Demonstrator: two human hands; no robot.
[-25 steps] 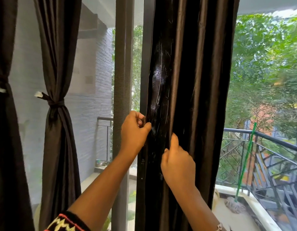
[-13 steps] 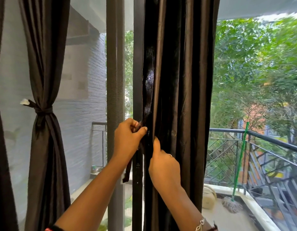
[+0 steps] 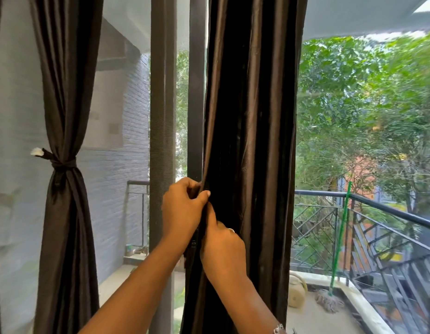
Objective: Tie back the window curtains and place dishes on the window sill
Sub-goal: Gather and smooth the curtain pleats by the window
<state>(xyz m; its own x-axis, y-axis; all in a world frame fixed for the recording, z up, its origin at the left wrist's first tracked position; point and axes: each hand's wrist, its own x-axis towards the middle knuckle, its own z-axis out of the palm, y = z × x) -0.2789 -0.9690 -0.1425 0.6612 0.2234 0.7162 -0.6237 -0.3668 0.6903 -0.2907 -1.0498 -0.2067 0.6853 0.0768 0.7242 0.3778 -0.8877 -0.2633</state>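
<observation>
While the left hand (image 3: 182, 213) pinches the dark curtain (image 3: 252, 116), the right hand (image 3: 223, 249) grips its folds.

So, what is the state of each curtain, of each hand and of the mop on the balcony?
Left curtain, gathered and tied back with a band.
Middle curtain, bunched but hanging untied.
Left hand, pinches the middle curtain's left edge.
Right hand, grips a fold of the middle curtain, fingers hidden.
Mop, upright, leaning on the balcony railing.
</observation>
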